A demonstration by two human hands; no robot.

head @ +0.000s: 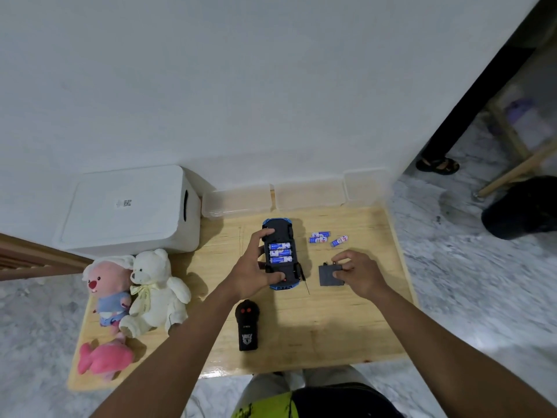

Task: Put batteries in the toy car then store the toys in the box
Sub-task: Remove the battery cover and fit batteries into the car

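A blue toy car [281, 233] lies upside down on the wooden table [331, 321], its open bay showing three blue batteries [280, 252]. My left hand [256, 267] grips the car from its left side, fingers over the front end and thumb at the rear. To the right, my right hand [357, 274] pinches the dark grey battery cover [330, 275] at its right edge, the cover touching the table. Several loose batteries [327, 238] lie behind the cover. The white storage box [126, 212] sits closed at the back left.
A black remote control [247, 325] lies near the front edge. A thin screwdriver [305, 282] rests beside the car. A white teddy bear [156, 292], a pink-faced plush [108, 292] and a pink plush [104, 359] sit at the table's left. Clear plastic containers [238, 200] line the wall.
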